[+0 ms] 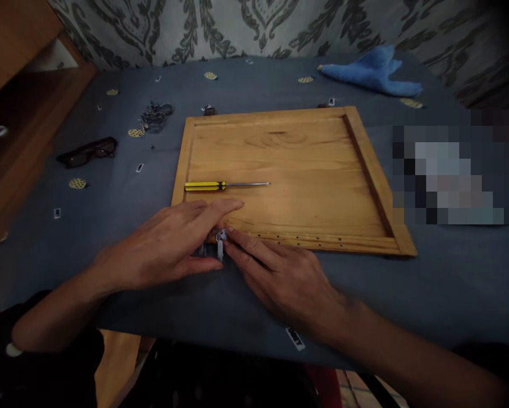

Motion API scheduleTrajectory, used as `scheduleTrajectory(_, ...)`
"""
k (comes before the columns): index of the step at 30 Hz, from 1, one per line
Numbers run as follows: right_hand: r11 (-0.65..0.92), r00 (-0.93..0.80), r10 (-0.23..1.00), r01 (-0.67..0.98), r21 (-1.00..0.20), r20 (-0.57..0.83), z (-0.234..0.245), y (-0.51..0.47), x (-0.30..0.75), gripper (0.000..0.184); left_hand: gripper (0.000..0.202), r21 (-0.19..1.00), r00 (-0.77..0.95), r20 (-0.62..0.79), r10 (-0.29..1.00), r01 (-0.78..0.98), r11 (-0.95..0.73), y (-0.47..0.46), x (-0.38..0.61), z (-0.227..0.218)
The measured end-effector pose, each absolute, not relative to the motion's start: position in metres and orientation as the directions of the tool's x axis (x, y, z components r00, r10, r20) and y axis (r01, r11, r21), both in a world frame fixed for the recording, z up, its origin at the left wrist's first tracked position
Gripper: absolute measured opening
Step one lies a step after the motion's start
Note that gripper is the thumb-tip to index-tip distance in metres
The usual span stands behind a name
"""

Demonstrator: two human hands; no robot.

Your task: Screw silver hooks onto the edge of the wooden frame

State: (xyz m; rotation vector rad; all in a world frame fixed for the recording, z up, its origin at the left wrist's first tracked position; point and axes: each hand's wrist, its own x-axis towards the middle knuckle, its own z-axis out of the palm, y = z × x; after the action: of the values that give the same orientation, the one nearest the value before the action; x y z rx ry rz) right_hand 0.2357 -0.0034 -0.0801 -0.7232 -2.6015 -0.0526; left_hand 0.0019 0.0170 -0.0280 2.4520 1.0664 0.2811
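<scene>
The left hand (161, 246) arches around a small metal fitting (221, 242) at the wooden panel's (279, 209) near edge, thumb and fingers spread apart. The right hand (286, 277) has fingertips against the fitting, though whether they grip it I cannot tell; farther out, a yellow-handled screwdriver (205, 186) lies on the panel's left half.

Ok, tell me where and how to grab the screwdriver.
Take the screwdriver by its yellow handle, probably from above: it lies flat on the wooden panel, with the thicker handle to the left and the thin shaft pointing right. The left hand crowds its near side.
</scene>
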Motion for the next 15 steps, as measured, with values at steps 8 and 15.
scheduleTrajectory(8,0.862,-0.781,0.474,0.506,-0.033,0.406,-0.0795,-0.0049,0.2345,0.035,0.077,0.568,0.683,-0.037,0.730,0.615,-0.547,0.0196,-0.0073,-0.0204)
scheduleTrajectory(15,0.858,-0.787,0.483,0.513,-0.029,0.384,-0.0792,-0.0057,0.2335,0.035,0.078,0.527,0.693,-0.052,0.719,0.631,-0.570,0.0198,-0.0079,-0.0201)
